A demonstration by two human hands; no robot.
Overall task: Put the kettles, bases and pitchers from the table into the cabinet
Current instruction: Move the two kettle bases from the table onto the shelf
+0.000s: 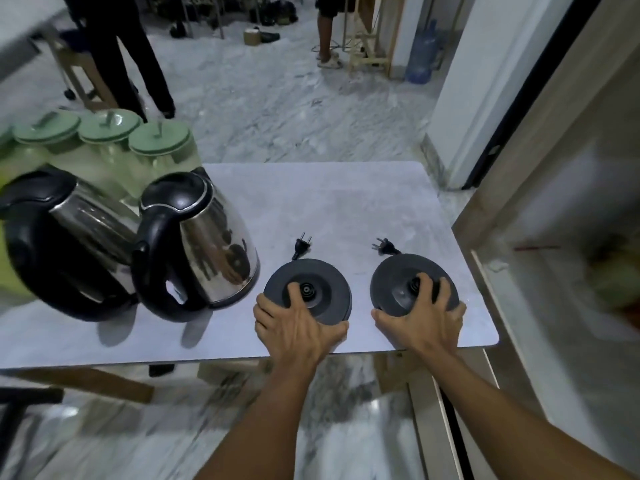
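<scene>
Two round black kettle bases lie near the front edge of the grey table. My left hand grips the near rim of the left base, thumb on top. My right hand grips the right base, fingers spread over its top. Each base's plug lies on the table behind it. Two steel kettles with black handles, one beside the left base and one further left, stand on the table. Several clear pitchers with green lids stand behind them.
The cabinet stands to the right of the table, its inside blurred. Beyond the table two people's legs stand on the marble floor, one at left and one further back. A blue water jug stands at the back right.
</scene>
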